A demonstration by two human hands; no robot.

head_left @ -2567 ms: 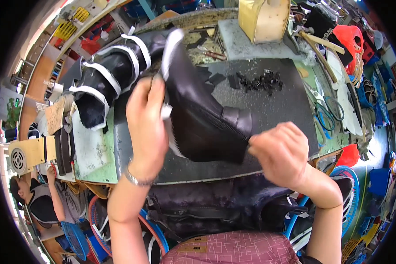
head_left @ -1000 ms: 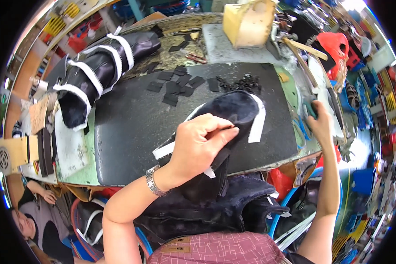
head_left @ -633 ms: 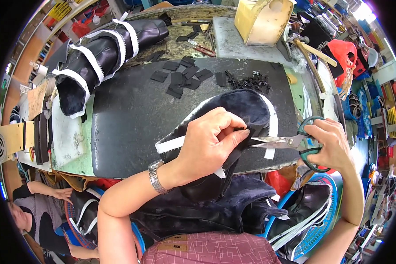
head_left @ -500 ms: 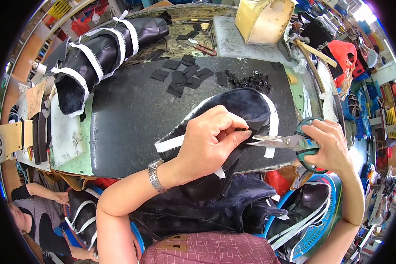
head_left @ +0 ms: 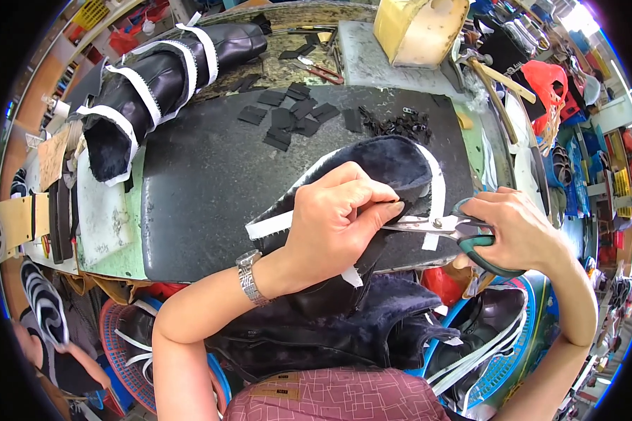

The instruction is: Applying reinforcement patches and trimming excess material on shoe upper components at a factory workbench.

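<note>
the left hand (head_left: 340, 228) pinches the black boot (head_left: 393, 161); at its three o'clock the right hand (head_left: 516, 228) grips scissors (head_left: 481, 251), slid closer now, blades narrower, so a snip seems under way. the boot overhangs the bench (head_left: 112, 261), black scraps (head_left: 281, 119) at eleven o'clock.

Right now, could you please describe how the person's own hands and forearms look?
The left hand and right hand are ungloved. A silver watch with a metal link band circles the left wrist; nothing shows on the right wrist. Neither forearm has a sleeve in view.
</note>
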